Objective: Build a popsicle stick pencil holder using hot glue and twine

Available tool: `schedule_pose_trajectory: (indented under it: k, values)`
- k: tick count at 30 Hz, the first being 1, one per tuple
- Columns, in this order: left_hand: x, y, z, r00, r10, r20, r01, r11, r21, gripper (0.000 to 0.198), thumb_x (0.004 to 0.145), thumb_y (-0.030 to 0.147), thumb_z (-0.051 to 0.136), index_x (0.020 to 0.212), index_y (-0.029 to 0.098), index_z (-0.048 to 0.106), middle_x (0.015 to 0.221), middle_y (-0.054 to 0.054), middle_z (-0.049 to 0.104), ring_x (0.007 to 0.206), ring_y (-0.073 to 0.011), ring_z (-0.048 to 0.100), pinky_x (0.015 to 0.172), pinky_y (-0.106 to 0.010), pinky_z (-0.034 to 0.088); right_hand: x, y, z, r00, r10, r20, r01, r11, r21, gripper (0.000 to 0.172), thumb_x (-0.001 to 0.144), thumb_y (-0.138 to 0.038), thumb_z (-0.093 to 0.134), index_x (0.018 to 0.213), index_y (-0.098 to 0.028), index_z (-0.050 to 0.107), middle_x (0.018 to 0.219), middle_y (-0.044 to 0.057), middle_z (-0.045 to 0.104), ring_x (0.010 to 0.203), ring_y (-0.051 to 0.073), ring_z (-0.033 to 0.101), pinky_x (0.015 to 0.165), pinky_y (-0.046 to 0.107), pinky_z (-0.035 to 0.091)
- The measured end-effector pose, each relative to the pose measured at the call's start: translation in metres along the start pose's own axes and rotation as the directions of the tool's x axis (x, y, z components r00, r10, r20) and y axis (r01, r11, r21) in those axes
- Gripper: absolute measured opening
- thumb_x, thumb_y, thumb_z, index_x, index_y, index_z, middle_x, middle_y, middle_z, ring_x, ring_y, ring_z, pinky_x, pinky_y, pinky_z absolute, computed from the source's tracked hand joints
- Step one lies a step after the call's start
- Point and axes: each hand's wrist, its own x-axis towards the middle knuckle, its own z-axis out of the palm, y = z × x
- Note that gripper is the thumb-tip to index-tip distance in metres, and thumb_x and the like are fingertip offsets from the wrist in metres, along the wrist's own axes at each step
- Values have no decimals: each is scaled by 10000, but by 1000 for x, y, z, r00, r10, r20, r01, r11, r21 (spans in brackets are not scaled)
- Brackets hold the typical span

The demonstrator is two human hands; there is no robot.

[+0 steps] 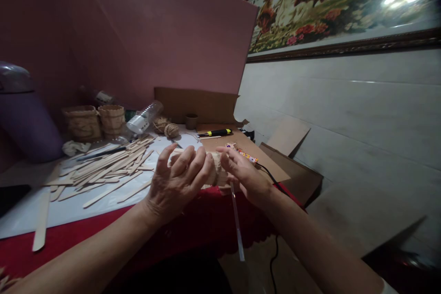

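Note:
Just above the front edge of the table I have a small cylinder (pixel 216 170), faced with wooden craft sticks and tied with twine, lying on its side between my hands. My left hand (pixel 182 177) is wrapped over its left part with curled fingers. The fingers of my right hand (pixel 246 174) close on its right end. Below my right palm a clear glue stick (pixel 236 220) hangs down; what holds its upper end is hidden. Behind my right hand lies a flower-patterned object (pixel 246 155), partly covered, with a black cord near it.
Loose craft sticks (pixel 113 165) lie heaped on a white sheet (pixel 103 206) at left. Behind them stand two stick-covered cups (pixel 112 121), a plastic bottle (pixel 144 117), twine balls (pixel 171 130) and a purple flask (pixel 29 119). A utility knife (pixel 217 132) lies on cardboard (pixel 275 170).

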Motion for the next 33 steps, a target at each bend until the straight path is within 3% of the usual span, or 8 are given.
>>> schedule_pose_trajectory:
  k: [4, 8, 11, 14, 16, 20, 26, 33]
  values:
    - [-1, -1, 2, 1000, -12, -12, 12, 1000, -12, 336, 881, 110, 588, 1205, 199, 604, 1211, -60, 708, 1139, -243, 618, 1150, -528, 269, -6, -4, 4, 987, 10, 163, -27, 994, 106, 631, 638, -444, 860, 1157, -243, 562, 1047, 42, 647, 926, 218, 650, 787, 368, 543]
    - [-3, -2, 3, 985, -144, -92, 127, 978, -168, 585, 832, 102, 641, 1369, 289, 502, 1365, -67, 600, 1350, -274, 453, 1182, -534, 230, -6, -2, 8, 993, -116, -11, 117, 982, 149, 623, 591, -303, 889, 1108, -257, 545, 1027, 20, 667, 979, 221, 651, 897, 387, 523]
    - [-3, -5, 3, 890, -449, -84, 373, 819, -436, 744, 803, 174, 691, 1465, 304, 376, 1481, -105, 464, 1405, -328, 359, 1161, -558, 261, -5, 0, 10, 964, -220, -151, 241, 961, 138, 646, 587, -259, 887, 1114, -265, 514, 1065, 30, 665, 1049, 236, 635, 947, 392, 510]
    - [-1, -9, 6, 662, -696, 277, 595, 264, -759, 671, 815, 353, 706, 1415, 228, 432, 1406, -146, 520, 1297, -343, 483, 1083, -534, 375, -5, 5, 16, 934, -294, -203, 321, 940, 117, 662, 591, -235, 886, 1121, -281, 492, 1121, 31, 645, 1065, 229, 627, 942, 377, 520]
    - [1, -10, 9, 541, -579, 610, 591, -255, -765, 638, 809, 484, 695, 1335, 175, 508, 1323, -166, 586, 1214, -343, 557, 1013, -497, 445, -5, 12, 25, 919, -331, -215, 358, 928, 102, 679, 604, -246, 885, 1143, -298, 475, 1165, 33, 624, 1064, 227, 626, 917, 371, 534]
    - [7, -11, 9, 497, -269, 825, 431, -748, -504, 720, 683, 570, 779, 1216, 127, 585, 1225, -190, 645, 1126, -368, 610, 937, -478, 493, -4, 29, 44, 914, -339, -224, 357, 933, 48, 748, 624, -286, 883, 1225, -308, 439, 1202, 51, 595, 1048, 230, 625, 884, 372, 551]
    - [13, -18, -3, 257, -343, 904, 417, -804, -424, 546, 670, 377, 816, 1113, 149, 592, 972, -89, 693, 824, -236, 667, 740, -360, 546, -7, 33, 49, 952, -299, -66, 300, 954, 8, 552, 784, -370, 769, 1250, -275, 487, 1322, 85, 547, 1188, 251, 563, 922, 384, 538]
    - [15, -15, -5, 198, -342, 919, 422, -816, -395, 500, 667, 380, 812, 1061, 149, 609, 914, -69, 661, 732, -172, 620, 644, -282, 504, -4, 35, 47, 957, -271, -105, 274, 962, 19, 479, 786, -368, 767, 1189, -263, 532, 1245, 77, 594, 1114, 237, 597, 963, 419, 505]
